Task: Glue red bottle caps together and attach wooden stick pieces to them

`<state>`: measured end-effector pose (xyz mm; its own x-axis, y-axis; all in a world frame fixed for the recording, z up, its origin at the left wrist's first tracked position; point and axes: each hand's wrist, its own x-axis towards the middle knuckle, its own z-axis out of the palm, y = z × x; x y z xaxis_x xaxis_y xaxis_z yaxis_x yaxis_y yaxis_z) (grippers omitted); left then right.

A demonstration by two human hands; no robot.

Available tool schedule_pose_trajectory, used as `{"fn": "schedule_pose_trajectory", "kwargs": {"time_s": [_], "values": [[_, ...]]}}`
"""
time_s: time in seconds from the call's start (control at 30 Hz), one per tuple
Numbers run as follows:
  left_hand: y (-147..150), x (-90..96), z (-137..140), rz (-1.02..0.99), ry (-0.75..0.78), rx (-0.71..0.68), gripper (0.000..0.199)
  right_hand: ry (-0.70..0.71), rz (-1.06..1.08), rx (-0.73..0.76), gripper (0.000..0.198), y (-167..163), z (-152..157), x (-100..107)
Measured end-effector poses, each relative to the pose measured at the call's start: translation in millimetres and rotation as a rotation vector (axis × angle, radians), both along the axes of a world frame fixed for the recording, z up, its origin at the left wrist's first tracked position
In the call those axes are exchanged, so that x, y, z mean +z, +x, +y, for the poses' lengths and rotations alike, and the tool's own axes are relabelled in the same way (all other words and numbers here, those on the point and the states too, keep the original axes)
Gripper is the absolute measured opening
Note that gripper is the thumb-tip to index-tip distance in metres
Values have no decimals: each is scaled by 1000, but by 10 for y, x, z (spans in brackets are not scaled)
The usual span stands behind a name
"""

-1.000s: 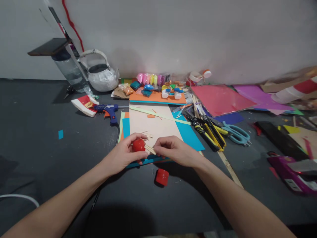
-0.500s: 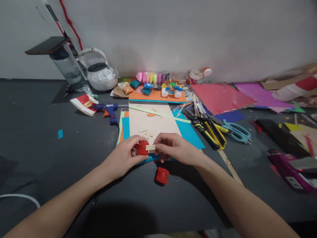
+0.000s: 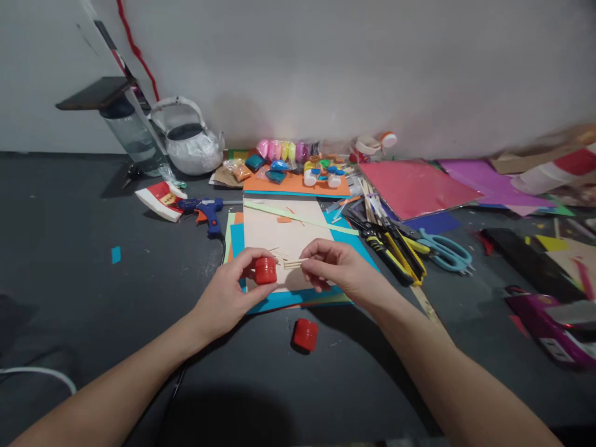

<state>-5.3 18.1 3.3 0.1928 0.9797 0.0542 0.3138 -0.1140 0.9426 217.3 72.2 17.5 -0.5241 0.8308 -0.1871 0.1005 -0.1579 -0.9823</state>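
Note:
My left hand [image 3: 231, 288] grips a red bottle cap piece [image 3: 266, 271], a short ribbed cylinder, between thumb and fingers. Facing it, my right hand [image 3: 331, 268] pinches a few thin wooden sticks [image 3: 293, 264] whose ends point left toward the red piece; a small gap lies between them. A second red cylinder [image 3: 305, 336] of the same look rests on the dark table just below the paper stack. Several more thin sticks [image 3: 280, 253] lie on the pale sheet [image 3: 288, 217] behind my hands.
Left of the papers lies a blue glue gun [image 3: 208, 213] with its cord. Pliers, a yellow cutter [image 3: 404, 257] and blue-handled scissors [image 3: 449, 249] sit on the right. Toward the wall stand a silver kettle [image 3: 193, 151] and bags of coloured clay [image 3: 282, 149]. A purple tool [image 3: 547, 323] is far right.
The sticks were touching the red piece in my left hand; now they are apart from it, drawn right by my right hand. My left hand has turned the piece slightly.

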Motion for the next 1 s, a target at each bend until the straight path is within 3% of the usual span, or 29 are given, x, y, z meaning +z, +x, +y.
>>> {"fn": "schedule_pose_trajectory", "kwargs": {"time_s": [0.17, 0.33, 0.47, 0.63, 0.8, 0.9, 1.0], "values": [[10, -8, -40, -250, 1, -73, 32, 113, -233, 45, 21, 18, 28, -25], [-6, 2, -33, -111, 174, -72, 31, 241, -437, 102, 20, -26, -37, -83], [0, -1, -16, -117, 79, -43, 33, 318, -543, 85, 18, -36, -54, -107], [51, 11, -35, -285, -148, -34, 33, 437, -498, -3, 20, -85, -69, -28], [88, 10, -19, -539, -347, -50, 35, 480, -535, 96, 14, -96, -129, 44], [106, 18, -7, -568, -374, -51, 35, 531, -331, 137, 26, -128, -183, 64], [124, 24, -13, -562, -350, -89, 35, 692, -206, 127, 46, -219, -245, 41]]}}
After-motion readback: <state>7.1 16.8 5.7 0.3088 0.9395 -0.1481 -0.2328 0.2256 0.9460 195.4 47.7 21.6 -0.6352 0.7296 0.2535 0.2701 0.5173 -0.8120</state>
